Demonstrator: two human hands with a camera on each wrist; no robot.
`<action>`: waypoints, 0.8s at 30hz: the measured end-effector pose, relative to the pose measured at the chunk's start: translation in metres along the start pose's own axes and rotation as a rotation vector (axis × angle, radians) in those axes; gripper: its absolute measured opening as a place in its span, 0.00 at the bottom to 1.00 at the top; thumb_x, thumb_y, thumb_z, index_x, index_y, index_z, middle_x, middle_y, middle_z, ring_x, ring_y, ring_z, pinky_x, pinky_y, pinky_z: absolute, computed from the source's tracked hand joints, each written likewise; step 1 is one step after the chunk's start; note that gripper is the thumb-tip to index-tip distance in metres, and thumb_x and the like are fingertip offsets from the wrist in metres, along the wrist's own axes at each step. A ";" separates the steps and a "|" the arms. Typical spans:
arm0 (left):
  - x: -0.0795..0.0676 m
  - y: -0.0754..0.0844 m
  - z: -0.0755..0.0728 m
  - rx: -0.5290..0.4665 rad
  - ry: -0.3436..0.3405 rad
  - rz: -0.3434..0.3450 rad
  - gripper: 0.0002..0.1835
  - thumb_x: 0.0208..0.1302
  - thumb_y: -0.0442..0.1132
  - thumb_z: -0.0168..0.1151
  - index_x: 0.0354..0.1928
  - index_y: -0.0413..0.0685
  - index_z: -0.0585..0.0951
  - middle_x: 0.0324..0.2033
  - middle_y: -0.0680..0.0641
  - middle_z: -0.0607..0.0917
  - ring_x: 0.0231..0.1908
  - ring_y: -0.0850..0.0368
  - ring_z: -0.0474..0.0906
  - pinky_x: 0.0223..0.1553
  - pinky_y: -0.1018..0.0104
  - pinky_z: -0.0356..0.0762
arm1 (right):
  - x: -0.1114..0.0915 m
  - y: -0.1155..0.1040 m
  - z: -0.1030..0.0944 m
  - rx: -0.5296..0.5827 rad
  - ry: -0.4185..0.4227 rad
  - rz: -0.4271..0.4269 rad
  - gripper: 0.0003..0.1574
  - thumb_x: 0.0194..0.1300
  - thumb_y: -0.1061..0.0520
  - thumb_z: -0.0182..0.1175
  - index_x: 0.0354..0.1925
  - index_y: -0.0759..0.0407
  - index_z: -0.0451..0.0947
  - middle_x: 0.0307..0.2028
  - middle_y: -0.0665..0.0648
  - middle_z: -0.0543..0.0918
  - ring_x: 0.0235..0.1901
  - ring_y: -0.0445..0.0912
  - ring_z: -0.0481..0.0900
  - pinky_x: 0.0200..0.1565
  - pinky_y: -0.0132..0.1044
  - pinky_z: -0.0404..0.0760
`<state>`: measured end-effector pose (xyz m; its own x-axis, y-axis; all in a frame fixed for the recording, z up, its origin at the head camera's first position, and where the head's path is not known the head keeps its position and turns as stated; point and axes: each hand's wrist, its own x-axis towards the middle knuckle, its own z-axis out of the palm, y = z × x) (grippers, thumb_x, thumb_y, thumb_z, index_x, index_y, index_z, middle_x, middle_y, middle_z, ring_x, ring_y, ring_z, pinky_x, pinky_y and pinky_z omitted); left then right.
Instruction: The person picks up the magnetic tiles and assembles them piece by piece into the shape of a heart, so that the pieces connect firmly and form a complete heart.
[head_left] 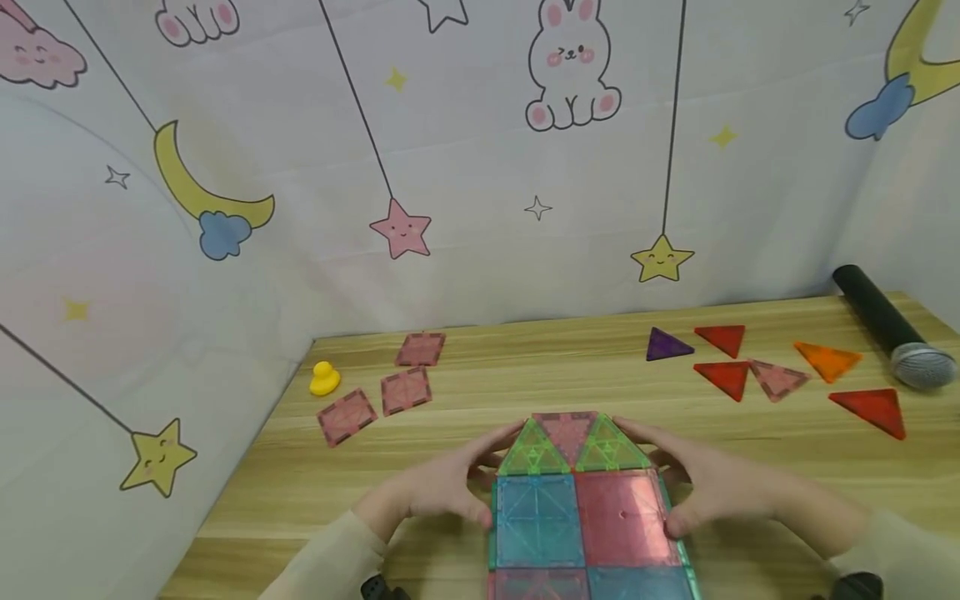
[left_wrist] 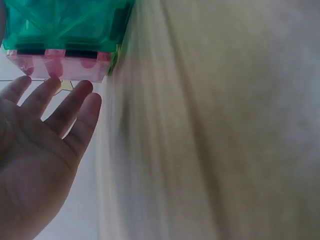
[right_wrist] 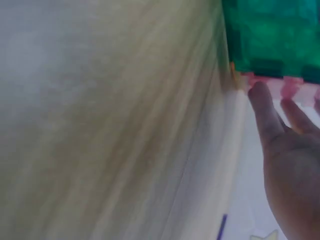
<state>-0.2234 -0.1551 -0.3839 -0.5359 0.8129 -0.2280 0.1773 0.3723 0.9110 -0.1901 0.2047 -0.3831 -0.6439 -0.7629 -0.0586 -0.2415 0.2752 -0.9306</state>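
A block of see-through magnetic tiles [head_left: 538, 521] stands at the table's front middle. Blue and pink squares checker its top, with two lime green triangles [head_left: 534, 450] and a pink triangle [head_left: 566, 433] between them at the far end. My left hand [head_left: 450, 483] is at its left side, thumb by the edge and fingers reaching toward the far end. On the opposite side my right hand [head_left: 716, 487] mirrors it. The left wrist view has my fingertips at a pink end tile [left_wrist: 75, 67] below a green side tile [left_wrist: 60, 25]; the right wrist view looks alike.
Three pink square tiles [head_left: 406, 390] and a yellow toy duck [head_left: 325, 379] lie at the back left. Back right are several red triangles [head_left: 723, 379], a purple triangle [head_left: 667, 344], an orange triangle [head_left: 827, 361] and a microphone [head_left: 892, 325]. A printed cloth [head_left: 480, 167] hangs behind the table.
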 end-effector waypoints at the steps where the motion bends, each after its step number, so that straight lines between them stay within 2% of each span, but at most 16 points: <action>1: 0.001 0.000 0.000 0.001 0.007 0.003 0.55 0.39 0.75 0.57 0.71 0.79 0.44 0.71 0.60 0.47 0.66 0.54 0.57 0.59 0.64 0.64 | 0.001 0.000 0.000 0.005 0.003 0.007 0.57 0.58 0.38 0.62 0.74 0.37 0.39 0.70 0.65 0.49 0.62 0.63 0.60 0.54 0.34 0.69; 6: -0.002 -0.003 0.000 0.004 0.025 0.030 0.54 0.42 0.74 0.56 0.72 0.75 0.45 0.71 0.59 0.50 0.65 0.55 0.59 0.59 0.64 0.63 | 0.003 0.009 -0.001 0.023 -0.011 -0.010 0.59 0.57 0.33 0.60 0.74 0.41 0.38 0.72 0.61 0.47 0.63 0.63 0.59 0.57 0.34 0.67; 10: -0.006 -0.004 0.005 0.024 0.001 0.040 0.55 0.42 0.73 0.57 0.72 0.76 0.41 0.72 0.60 0.46 0.66 0.52 0.58 0.60 0.64 0.62 | 0.000 0.013 -0.001 0.009 -0.054 0.001 0.65 0.52 0.30 0.61 0.74 0.38 0.32 0.72 0.58 0.43 0.64 0.64 0.57 0.58 0.35 0.66; 14: -0.005 -0.005 0.004 0.047 0.015 0.035 0.58 0.38 0.73 0.57 0.72 0.76 0.39 0.72 0.59 0.45 0.66 0.50 0.57 0.61 0.63 0.61 | 0.002 0.011 -0.001 -0.018 -0.035 -0.010 0.69 0.46 0.29 0.62 0.74 0.39 0.32 0.71 0.63 0.46 0.62 0.66 0.59 0.57 0.35 0.68; 18: 0.001 -0.009 -0.008 0.044 0.063 0.029 0.59 0.39 0.73 0.58 0.73 0.71 0.41 0.72 0.52 0.49 0.65 0.48 0.59 0.60 0.60 0.63 | 0.008 0.012 -0.008 -0.072 0.031 -0.008 0.68 0.47 0.26 0.58 0.74 0.40 0.33 0.70 0.68 0.49 0.61 0.66 0.61 0.54 0.41 0.70; 22: 0.001 -0.019 -0.027 -0.042 0.106 -0.001 0.54 0.49 0.67 0.61 0.74 0.64 0.45 0.70 0.44 0.54 0.64 0.46 0.62 0.59 0.55 0.64 | 0.028 0.019 -0.019 -0.066 0.073 0.000 0.68 0.49 0.27 0.60 0.74 0.44 0.33 0.68 0.70 0.53 0.58 0.61 0.68 0.51 0.48 0.72; 24: -0.001 -0.024 -0.035 -0.081 0.154 -0.016 0.51 0.53 0.62 0.62 0.74 0.58 0.48 0.69 0.42 0.57 0.64 0.45 0.61 0.60 0.52 0.63 | 0.042 0.023 -0.023 -0.066 0.100 -0.011 0.70 0.49 0.29 0.62 0.74 0.46 0.32 0.67 0.70 0.55 0.57 0.59 0.71 0.51 0.48 0.73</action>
<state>-0.2559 -0.1810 -0.3938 -0.6593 0.7267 -0.1930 0.1037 0.3421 0.9339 -0.2394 0.1930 -0.3983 -0.7091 -0.7051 -0.0095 -0.2939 0.3078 -0.9049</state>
